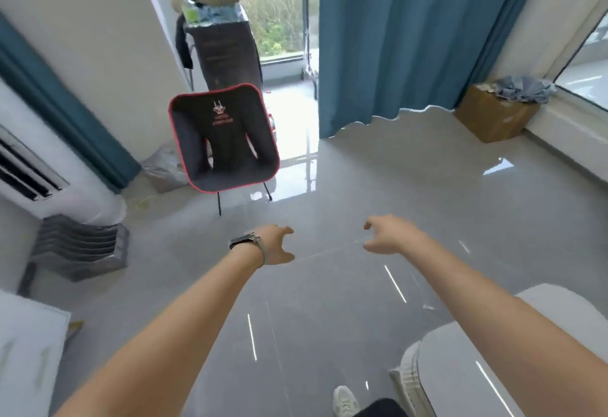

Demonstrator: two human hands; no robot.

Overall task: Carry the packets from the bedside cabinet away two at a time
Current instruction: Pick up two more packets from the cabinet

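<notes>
Only glossy grey tiled floor (329, 186)

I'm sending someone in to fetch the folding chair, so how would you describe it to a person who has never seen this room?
Start at the tall blue curtain by the window and look left, across the grey floor. The folding chair stands there on thin dark legs, in front of a dark cabinet. Its black fabric seat has a red edge and a red logo.
</notes>
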